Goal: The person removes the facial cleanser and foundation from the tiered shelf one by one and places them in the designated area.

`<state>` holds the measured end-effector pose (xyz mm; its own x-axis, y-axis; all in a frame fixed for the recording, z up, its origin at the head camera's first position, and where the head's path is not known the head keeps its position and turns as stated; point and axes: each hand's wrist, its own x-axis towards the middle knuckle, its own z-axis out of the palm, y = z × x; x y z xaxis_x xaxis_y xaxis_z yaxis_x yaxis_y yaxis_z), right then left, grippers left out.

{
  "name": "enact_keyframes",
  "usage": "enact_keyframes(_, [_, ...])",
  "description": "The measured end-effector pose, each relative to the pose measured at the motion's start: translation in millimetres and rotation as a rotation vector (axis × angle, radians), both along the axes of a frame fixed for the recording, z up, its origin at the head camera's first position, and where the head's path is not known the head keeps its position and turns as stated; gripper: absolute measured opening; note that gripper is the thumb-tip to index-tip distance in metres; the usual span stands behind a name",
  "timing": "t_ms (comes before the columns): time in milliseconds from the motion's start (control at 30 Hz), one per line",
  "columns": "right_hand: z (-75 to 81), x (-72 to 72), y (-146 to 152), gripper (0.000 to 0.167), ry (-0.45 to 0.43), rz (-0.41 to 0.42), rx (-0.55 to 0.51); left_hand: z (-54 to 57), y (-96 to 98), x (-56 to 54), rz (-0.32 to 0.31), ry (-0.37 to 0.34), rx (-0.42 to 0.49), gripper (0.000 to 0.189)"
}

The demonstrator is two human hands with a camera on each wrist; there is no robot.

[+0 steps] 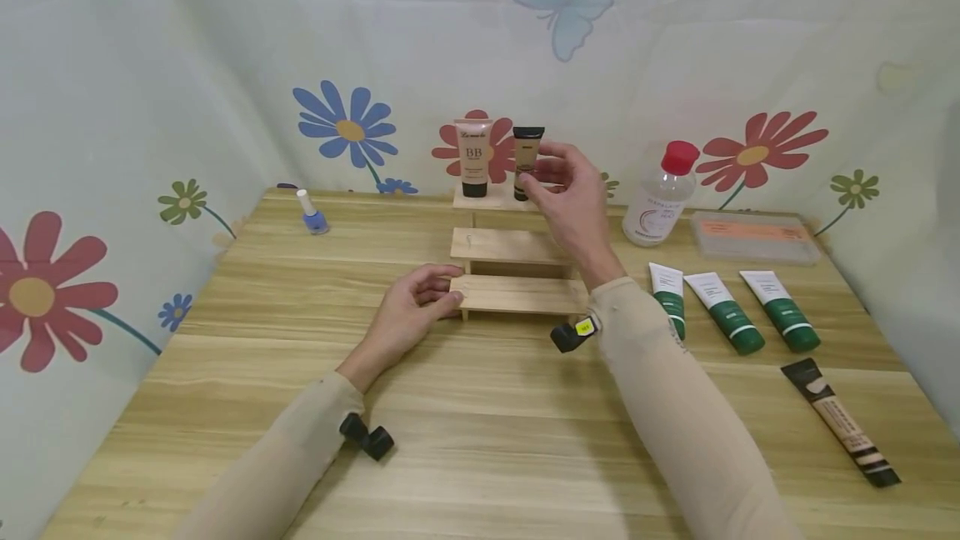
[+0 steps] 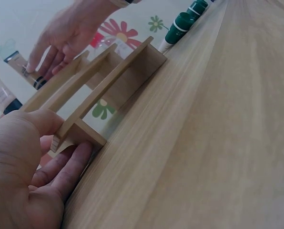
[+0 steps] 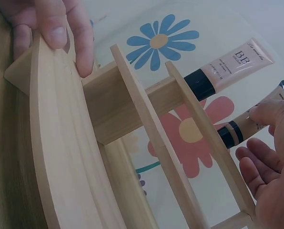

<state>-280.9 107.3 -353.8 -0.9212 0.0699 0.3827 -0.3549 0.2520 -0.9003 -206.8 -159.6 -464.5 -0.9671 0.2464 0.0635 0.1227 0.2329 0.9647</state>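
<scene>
A three-step wooden rack (image 1: 517,294) stands on the table. My left hand (image 1: 416,302) grips the left end of its lowest step, thumb on top and fingers underneath, as the left wrist view (image 2: 46,167) shows. Over the top step, my right hand (image 1: 573,198) pinches a small beige tube with a black cap (image 1: 528,155) between thumb and fingers. The tube is upright, cap end at or just above the step; I cannot tell if it touches. To its left a BB cream tube (image 1: 473,158) stands on its black cap (image 3: 200,85) on the same step.
Right of the rack stand a clear bottle with a red cap (image 1: 660,198) and a flat clear box (image 1: 753,237). Three green and white tubes (image 1: 723,313) lie in front of them, with a long dark and beige tube (image 1: 842,423) nearer. Blue nail polish (image 1: 312,215) stands at the back left.
</scene>
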Motion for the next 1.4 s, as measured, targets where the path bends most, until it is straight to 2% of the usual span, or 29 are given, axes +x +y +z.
enact_keyframes(267, [0.6,-2.1,-3.3,0.036,0.017,0.009,-0.002,0.5,0.2,0.3,0.007,0.001,-0.006,0.038])
enact_keyframes(633, [6.4,2.6,2.4,0.035,0.045,-0.009,-0.038,0.5,2.2,-0.7,0.012,0.003,-0.01,0.036])
enact_keyframes(867, [15.9,11.0,17.0,0.034,0.127,-0.053,-0.042,-0.5,1.3,-0.5,0.005,-0.001,0.006,0.037])
enact_keyframes(1200, [36.7,30.5,44.7,0.035,0.194,-0.117,-0.076,-1.8,-0.2,-0.4,0.018,0.007,-0.028,0.037])
enact_keyframes(1400, [42.8,39.5,63.0,0.034,0.252,-0.142,-0.082,-1.7,0.7,-1.2,0.018,0.012,-0.034,0.037])
